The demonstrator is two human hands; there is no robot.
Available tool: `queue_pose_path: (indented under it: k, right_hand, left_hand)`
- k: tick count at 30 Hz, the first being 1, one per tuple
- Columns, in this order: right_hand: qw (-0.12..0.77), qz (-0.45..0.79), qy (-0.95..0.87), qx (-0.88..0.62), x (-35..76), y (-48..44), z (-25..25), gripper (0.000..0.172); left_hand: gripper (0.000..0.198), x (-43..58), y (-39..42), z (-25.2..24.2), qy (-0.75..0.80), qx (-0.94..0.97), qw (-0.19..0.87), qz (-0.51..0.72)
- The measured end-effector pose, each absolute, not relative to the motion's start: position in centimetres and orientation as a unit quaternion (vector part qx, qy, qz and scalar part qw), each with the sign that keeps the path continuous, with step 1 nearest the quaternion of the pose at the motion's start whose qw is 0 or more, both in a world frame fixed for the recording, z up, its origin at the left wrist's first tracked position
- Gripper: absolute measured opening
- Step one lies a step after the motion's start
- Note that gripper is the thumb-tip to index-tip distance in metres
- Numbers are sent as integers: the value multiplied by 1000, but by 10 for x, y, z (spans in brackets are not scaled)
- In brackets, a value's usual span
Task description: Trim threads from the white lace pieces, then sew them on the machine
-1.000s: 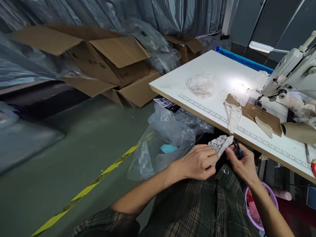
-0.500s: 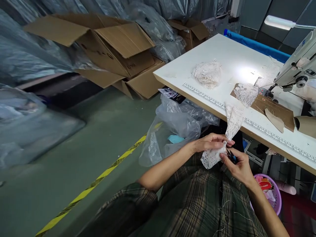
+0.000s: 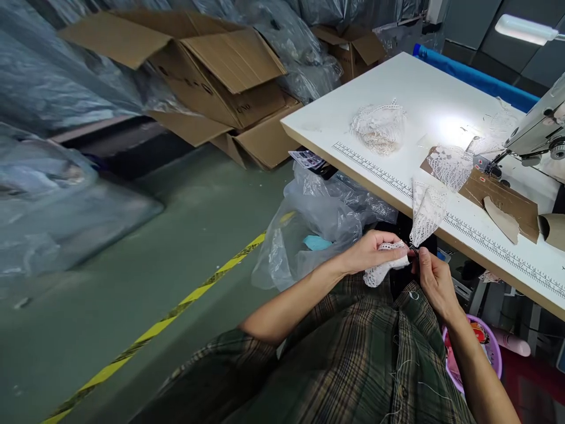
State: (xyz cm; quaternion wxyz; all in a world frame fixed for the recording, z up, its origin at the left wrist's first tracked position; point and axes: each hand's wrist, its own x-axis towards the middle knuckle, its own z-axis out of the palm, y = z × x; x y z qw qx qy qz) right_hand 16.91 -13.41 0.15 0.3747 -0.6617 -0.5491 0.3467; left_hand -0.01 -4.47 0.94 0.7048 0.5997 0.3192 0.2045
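Note:
My left hand (image 3: 368,252) is closed round a piece of white lace (image 3: 383,268) just below the front edge of the white sewing table (image 3: 424,112). My right hand (image 3: 435,280) is pinched close beside it, fingers curled around a small dark snipper that is mostly hidden. A strip of the same lace (image 3: 426,211) hangs over the table edge down to my hands. Another lace piece (image 3: 450,166) lies on brown cardboard (image 3: 498,194) near the sewing machine (image 3: 536,126). A loose heap of lace (image 3: 379,126) rests further back on the table.
Clear plastic bags (image 3: 318,227) sit on the floor left of my knees. Open cardboard boxes (image 3: 212,76) stand against plastic sheeting. A yellow tape line (image 3: 176,309) crosses the green floor. A purple basket (image 3: 492,359) is under the table at right.
The view shifted slightly. My hands came closer together at the table edge, the lace in my left hand bunched up, and my right hand moved up to it.

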Motion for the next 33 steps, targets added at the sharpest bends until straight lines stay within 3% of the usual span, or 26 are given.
queue_pose_path:
  k: [9,18,23,25,29,33]
  right_hand:
    - [415,358,-507,-665,163,-134,-4,61]
    - [385,339,-534,-672,153,-135,-5,59]
    - [435,316,-487,-688,158,-143,-12,51]
    - [483,279,-444,-701,162,-141,-14,49]
    - [541,248,-394,-701,165,-126,-14,49]
    - [556,243,-399,-687,163,-115,-8,40]
  left_hand:
    - [46,5,-51,14,344,571,706,240]
    - [42,3,-49,14,351,595,692,210]
    - [43,1,-45,-15,357,615,683,168]
    - [41,3,-38,-38,359,658,647,137]
    - [21,6,-22,-78,406,775,467,129]
    - [37,4,-13,-84,409,792,416,180]
